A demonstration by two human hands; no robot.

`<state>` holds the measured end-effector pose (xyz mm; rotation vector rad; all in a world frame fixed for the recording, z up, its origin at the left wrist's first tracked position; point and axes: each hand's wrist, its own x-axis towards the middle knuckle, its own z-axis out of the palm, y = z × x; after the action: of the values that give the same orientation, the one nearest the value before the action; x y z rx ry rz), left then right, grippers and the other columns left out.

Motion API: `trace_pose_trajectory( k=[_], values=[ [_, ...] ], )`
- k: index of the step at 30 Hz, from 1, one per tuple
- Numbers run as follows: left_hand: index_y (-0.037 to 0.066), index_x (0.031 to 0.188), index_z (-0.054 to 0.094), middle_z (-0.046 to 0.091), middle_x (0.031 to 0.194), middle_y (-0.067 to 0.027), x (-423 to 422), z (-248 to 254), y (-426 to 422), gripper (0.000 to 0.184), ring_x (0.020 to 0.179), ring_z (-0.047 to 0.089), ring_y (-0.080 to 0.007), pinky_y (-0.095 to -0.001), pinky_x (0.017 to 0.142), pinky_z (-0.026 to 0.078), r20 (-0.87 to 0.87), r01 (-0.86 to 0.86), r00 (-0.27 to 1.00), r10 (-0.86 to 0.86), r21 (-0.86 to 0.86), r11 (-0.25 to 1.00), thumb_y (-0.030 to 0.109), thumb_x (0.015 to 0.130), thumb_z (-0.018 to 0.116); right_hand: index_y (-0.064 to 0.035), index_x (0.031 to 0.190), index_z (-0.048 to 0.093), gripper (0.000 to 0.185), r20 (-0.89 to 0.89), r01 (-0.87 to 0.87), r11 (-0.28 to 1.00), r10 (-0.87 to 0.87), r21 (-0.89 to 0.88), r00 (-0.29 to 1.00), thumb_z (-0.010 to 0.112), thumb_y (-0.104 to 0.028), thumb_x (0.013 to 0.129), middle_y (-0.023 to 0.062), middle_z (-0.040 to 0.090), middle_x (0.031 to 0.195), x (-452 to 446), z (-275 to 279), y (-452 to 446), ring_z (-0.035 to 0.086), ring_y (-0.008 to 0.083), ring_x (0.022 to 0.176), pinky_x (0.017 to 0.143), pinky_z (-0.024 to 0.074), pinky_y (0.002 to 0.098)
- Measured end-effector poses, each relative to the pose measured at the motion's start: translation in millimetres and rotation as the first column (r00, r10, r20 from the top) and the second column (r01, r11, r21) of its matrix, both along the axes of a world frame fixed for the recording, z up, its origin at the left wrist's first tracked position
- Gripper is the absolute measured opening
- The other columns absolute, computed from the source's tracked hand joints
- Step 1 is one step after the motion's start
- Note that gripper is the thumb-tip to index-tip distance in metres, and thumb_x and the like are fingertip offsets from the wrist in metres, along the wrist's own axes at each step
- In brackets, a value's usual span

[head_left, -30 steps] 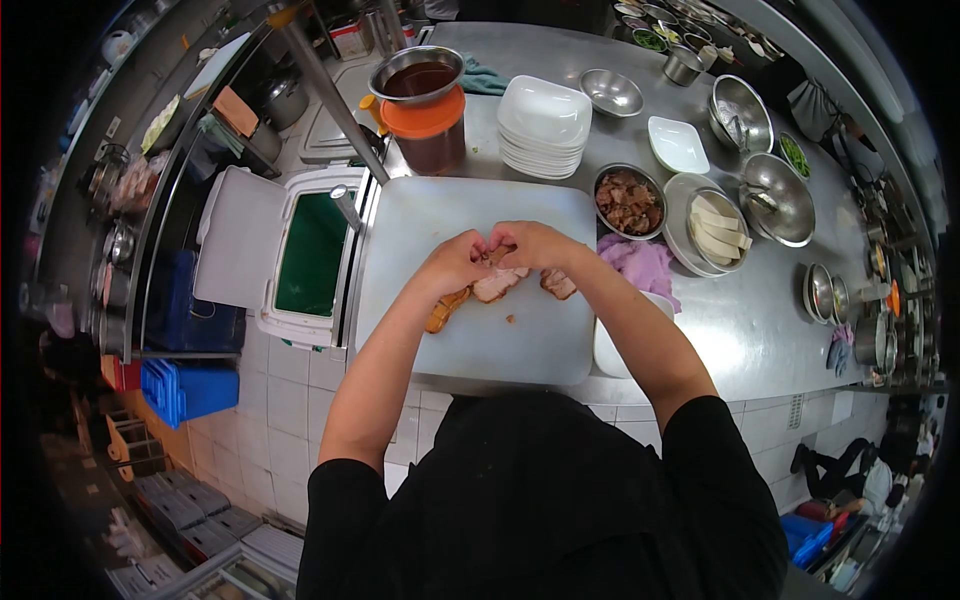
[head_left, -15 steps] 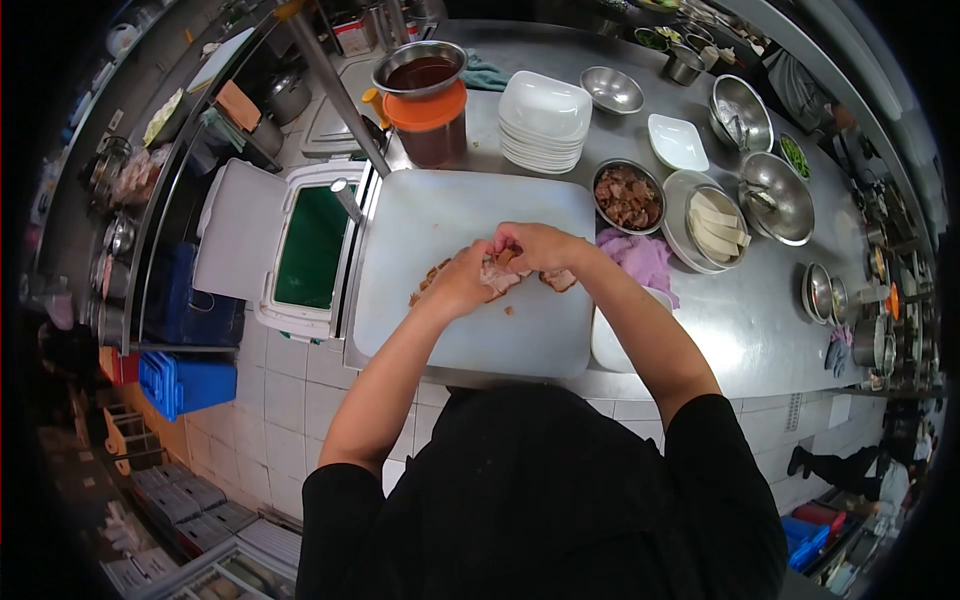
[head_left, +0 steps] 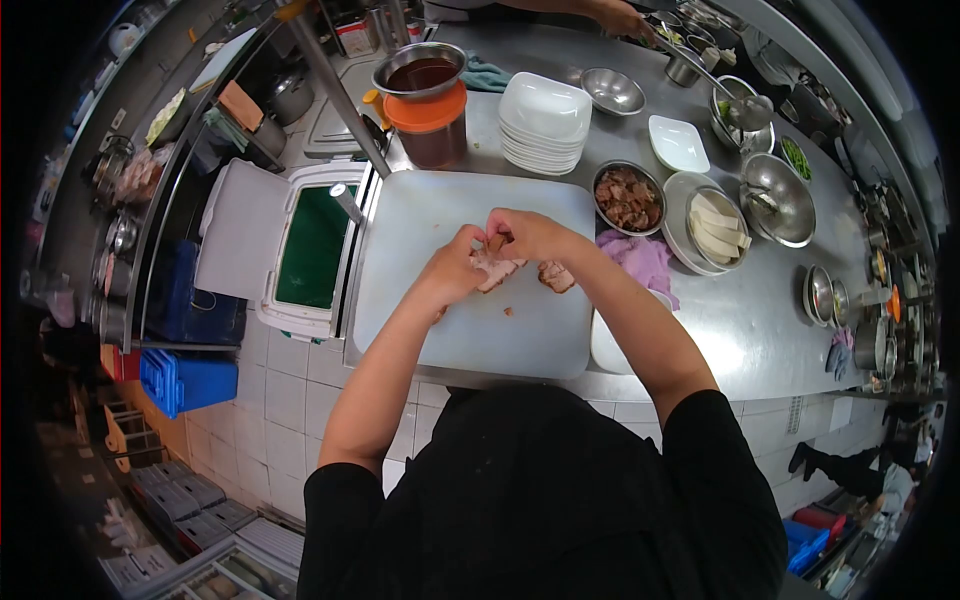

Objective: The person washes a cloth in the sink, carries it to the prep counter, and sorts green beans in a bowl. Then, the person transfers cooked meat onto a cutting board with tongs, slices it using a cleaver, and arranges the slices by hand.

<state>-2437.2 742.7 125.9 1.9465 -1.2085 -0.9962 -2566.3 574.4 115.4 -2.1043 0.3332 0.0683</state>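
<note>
Over the white cutting board [head_left: 470, 345], both hands pinch a piece of cooked meat [head_left: 497, 271] with a browned edge. My left hand [head_left: 453, 266] has its fingers closed at the piece's left side. My right hand [head_left: 527, 234] is closed on its upper part, where a brown bit shows between the fingers. Another chunk of meat [head_left: 556, 277] lies on the board, just below my right wrist. A small scrap [head_left: 508, 311] rests nearer to me. More meat by my left forearm is mostly hidden.
Beyond the board stand an orange-rimmed container [head_left: 437, 128] topped by a bowl of dark liquid [head_left: 424, 75], stacked white dishes [head_left: 545, 110] and a bowl of meat chunks [head_left: 628, 198]. A co-worker's hand [head_left: 622, 18] holds a ladle [head_left: 748, 112] over bowls at the upper right.
A co-worker's arm with a ladle has come in at the top right. My hands have shifted slightly up the board, and the meat between them shows more.
</note>
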Motion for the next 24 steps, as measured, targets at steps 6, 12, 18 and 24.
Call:
trace_pose_trajectory(
  k=[6, 12, 18, 24],
  values=[
    [0.007, 0.124, 0.050, 0.063, 0.095, -0.0100, -18.6, 31.9, -18.3, 0.052, 0.084, 0.061, -0.0195, -0.0314, 0.075, 0.048, -0.089, 0.038, 0.995, -0.046, -0.090, 0.995, 0.009, 0.077, 0.071, -0.0025, 0.103, 0.055, 0.030, 0.014, 0.055, 0.998, -0.054, -0.011, 0.998, 0.073, -0.007, 0.079, 0.0043, 0.067, 0.094, -34.0, 43.0, -14.3, 0.059, 0.0123, 0.085, 0.076, 0.0478, 0.0272],
    [0.007, 0.127, 0.047, 0.061, 0.094, -0.0081, -56.5, 1.8, -57.4, 0.055, 0.072, 0.060, -0.0136, -0.0291, 0.060, 0.053, -0.210, 0.224, 0.946, -0.246, -0.123, 0.967, 0.008, 0.078, 0.071, -0.0033, 0.109, 0.060, 0.040, -0.067, 0.139, 0.986, -0.134, 0.087, 0.989, 0.078, -0.014, 0.074, 0.0065, 0.069, 0.097, -96.0, 38.5, -41.2, 0.063, 0.0152, 0.088, 0.079, 0.0499, 0.0292],
    [0.007, 0.127, 0.047, 0.061, 0.094, -0.0089, -70.7, -18.2, -76.2, 0.056, 0.073, 0.061, -0.0144, -0.0297, 0.061, 0.052, -0.123, 0.255, 0.955, -0.269, -0.114, 0.960, 0.008, 0.076, 0.072, -0.0024, 0.110, 0.056, 0.035, -0.077, 0.244, 0.951, -0.234, 0.187, 0.969, 0.072, 0.000, 0.078, 0.0042, 0.065, 0.098, -115.7, 14.9, -44.5, 0.059, 0.0111, 0.090, 0.080, 0.0473, 0.0262],
    [0.006, 0.129, 0.047, 0.063, 0.098, -0.0129, -78.8, 0.7, -72.0, 0.059, 0.082, 0.063, -0.0225, -0.0359, 0.077, 0.052, 0.003, 0.240, 0.971, -0.240, -0.073, 0.968, 0.008, 0.076, 0.073, -0.0037, 0.109, 0.060, 0.033, 0.057, 0.277, 0.917, -0.305, 0.288, 0.951, 0.073, -0.007, 0.080, 0.0077, 0.069, 0.097, -122.5, 0.0, -38.7, 0.064, 0.0154, 0.088, 0.081, 0.0505, 0.0290]
  ],
)
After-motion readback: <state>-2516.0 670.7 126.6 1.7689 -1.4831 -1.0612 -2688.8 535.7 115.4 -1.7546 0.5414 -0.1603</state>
